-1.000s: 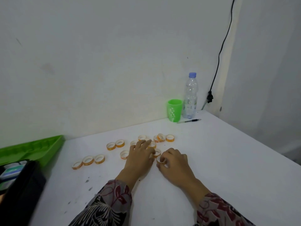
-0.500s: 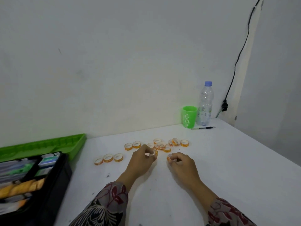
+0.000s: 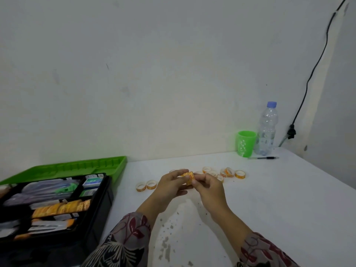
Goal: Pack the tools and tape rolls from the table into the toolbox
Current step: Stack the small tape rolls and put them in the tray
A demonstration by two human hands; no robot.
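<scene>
Above the middle of the white bench (image 3: 269, 199), the left hand (image 3: 169, 186) and right hand (image 3: 209, 186) meet, fingers closed together on a small stack of orange tape rolls (image 3: 189, 177) held clear of the surface. Loose rolls (image 3: 230, 172) lie scattered just beyond the hands, with two more (image 3: 146, 185) to the left. At far left sits the open toolbox (image 3: 100, 205), its black tray holding packed items, green lid (image 3: 77, 166) lying back toward the wall.
</scene>
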